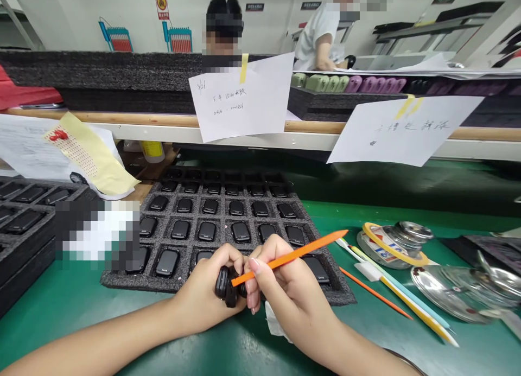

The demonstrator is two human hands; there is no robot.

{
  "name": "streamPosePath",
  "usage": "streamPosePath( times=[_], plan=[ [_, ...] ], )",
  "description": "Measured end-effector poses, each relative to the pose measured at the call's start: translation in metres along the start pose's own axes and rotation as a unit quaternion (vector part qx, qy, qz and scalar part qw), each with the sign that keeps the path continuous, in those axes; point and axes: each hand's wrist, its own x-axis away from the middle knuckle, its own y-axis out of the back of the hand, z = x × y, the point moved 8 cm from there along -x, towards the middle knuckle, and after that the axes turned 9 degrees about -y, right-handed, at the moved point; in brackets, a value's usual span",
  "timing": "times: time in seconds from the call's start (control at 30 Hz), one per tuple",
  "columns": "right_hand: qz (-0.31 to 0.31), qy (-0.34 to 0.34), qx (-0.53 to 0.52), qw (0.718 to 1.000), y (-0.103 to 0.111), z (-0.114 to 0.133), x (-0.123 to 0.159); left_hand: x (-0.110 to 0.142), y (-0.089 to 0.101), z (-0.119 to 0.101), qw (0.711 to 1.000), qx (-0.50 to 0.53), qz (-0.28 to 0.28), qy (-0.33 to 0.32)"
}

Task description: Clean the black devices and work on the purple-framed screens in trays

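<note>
So, a small black gadget is gripped in the curled fingers of the left hand, right by the near edge of a foam tray. An orange stick is pinched by the right hand, flat end held at the gadget; can't tell if it's touching. More black devices are seated in the tray. Thin tools are laid out to the right.

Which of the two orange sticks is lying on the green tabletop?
The loose orange stick, just right of the foam tray. The other orange stick is held up in the right hand.
</note>
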Motion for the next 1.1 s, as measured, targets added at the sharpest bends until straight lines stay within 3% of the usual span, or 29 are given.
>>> streamPosePath(
  times=[0.3,0.9,1.1],
  plan=[
    [0.059,-0.098,-0.011,0.993,-0.001,-0.007,-0.001,0.004,-0.002,0.001,0.995,-0.087,0.051,0.0],
    [0.114,-0.122,0.062,0.984,-0.008,-0.003,0.002,0.003,0.001,-0.002,0.978,-0.189,0.087,0.017],
    [0.102,-0.143,0.001,0.984,-0.004,-0.011,-0.002,0.003,-0.002,-0.003,0.976,-0.19,0.102,0.021]
  ],
)
